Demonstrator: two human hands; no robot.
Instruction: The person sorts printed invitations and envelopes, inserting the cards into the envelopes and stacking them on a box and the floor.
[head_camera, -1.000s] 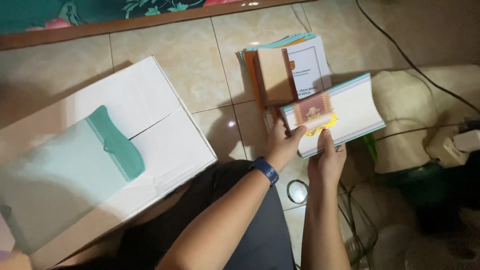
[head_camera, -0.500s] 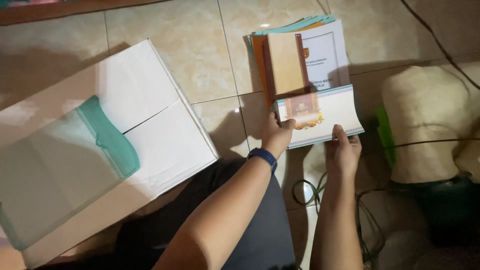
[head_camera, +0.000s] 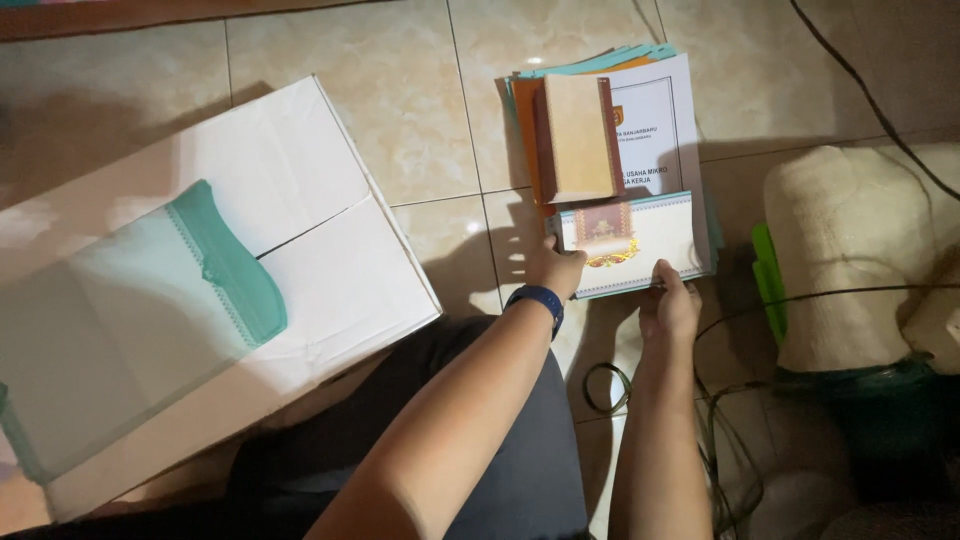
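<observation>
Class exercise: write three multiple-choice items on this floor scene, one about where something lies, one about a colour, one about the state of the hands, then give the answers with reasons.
1. Where does the tan booklet lie?
A. on the paper stack
B. on the white box
C. in a lap

2. What colour is the wristband?
A. red
B. blue
C. yellow

3. What are the left hand and right hand doing?
A. hanging free
B. gripping a cable
C. holding a white certificate

Answers: A, it rests atop the stacked papers; B, the band shows dark blue; C, both hands grip the certificate's lower edge.
</observation>
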